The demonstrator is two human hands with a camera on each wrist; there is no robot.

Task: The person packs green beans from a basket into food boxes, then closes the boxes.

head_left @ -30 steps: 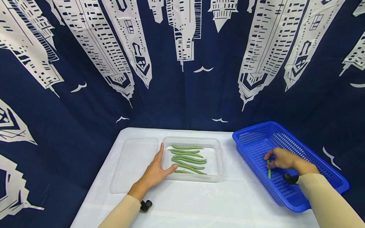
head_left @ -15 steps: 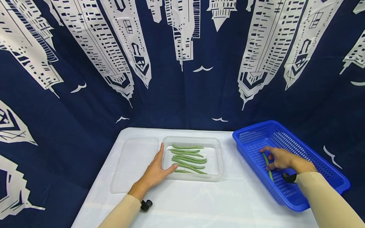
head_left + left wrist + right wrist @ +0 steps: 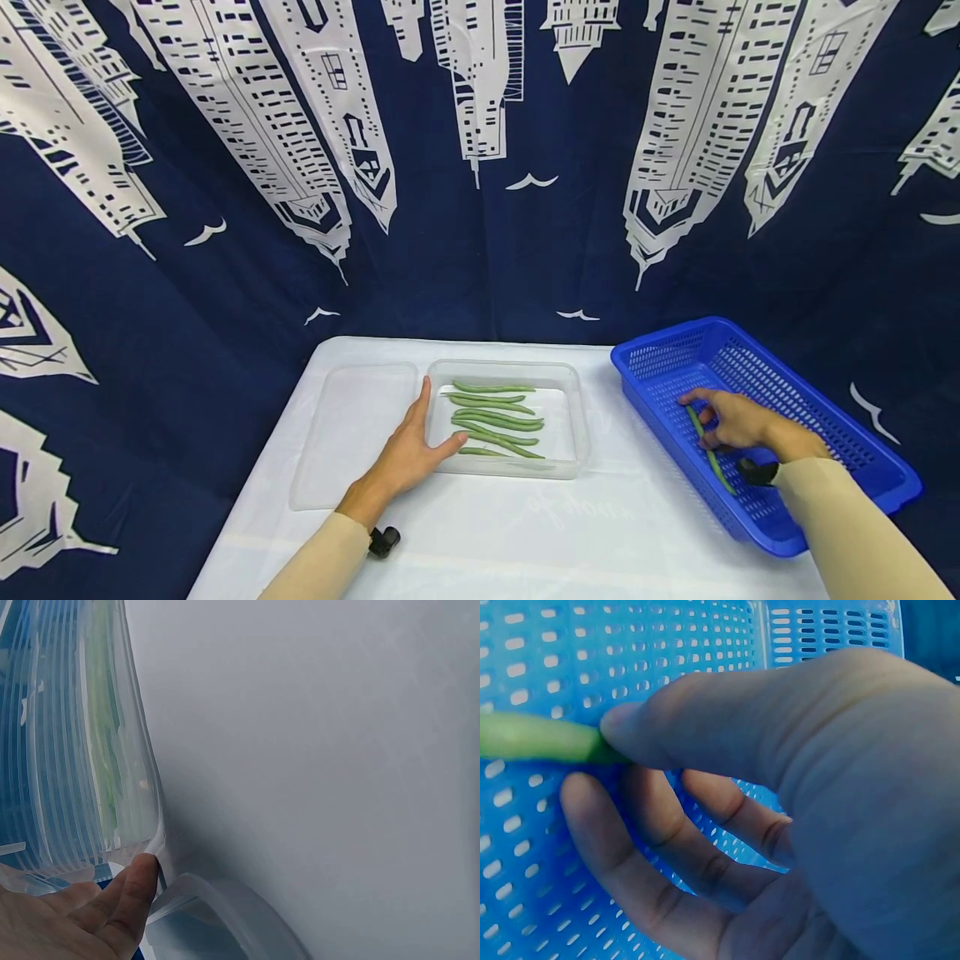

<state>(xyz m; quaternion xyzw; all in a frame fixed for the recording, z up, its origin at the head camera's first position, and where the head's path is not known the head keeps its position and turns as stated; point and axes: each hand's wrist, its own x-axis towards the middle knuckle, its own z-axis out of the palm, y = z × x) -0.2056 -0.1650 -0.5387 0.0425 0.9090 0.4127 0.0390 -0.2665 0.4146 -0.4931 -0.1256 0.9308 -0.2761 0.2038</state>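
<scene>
In the head view, my left hand (image 3: 408,457) rests along the left side of a clear plastic container (image 3: 582,425), fingers straight and thumb spread over the near-left corner. Several green beans (image 3: 498,414) lie crosswise in it. The left wrist view has that hand (image 3: 90,911) with its fingertips at the container's edge (image 3: 146,742). On the right, my right hand (image 3: 738,419) reaches into a blue perforated basket (image 3: 660,454) and pinches a single green bean (image 3: 722,473) near its floor. In the right wrist view, the thumb lies on this bean (image 3: 540,739), with the other fingers curled below.
A flat translucent lid (image 3: 345,433) lies left of the container, partly behind the left hand. Both stand on a white-covered table (image 3: 540,542). A navy cloth (image 3: 480,267) with white building prints hangs behind the table.
My right hand has shifted slightly left inside the basket, and the green bean has turned, with more of its length showing. The left hand and container have stayed put.
</scene>
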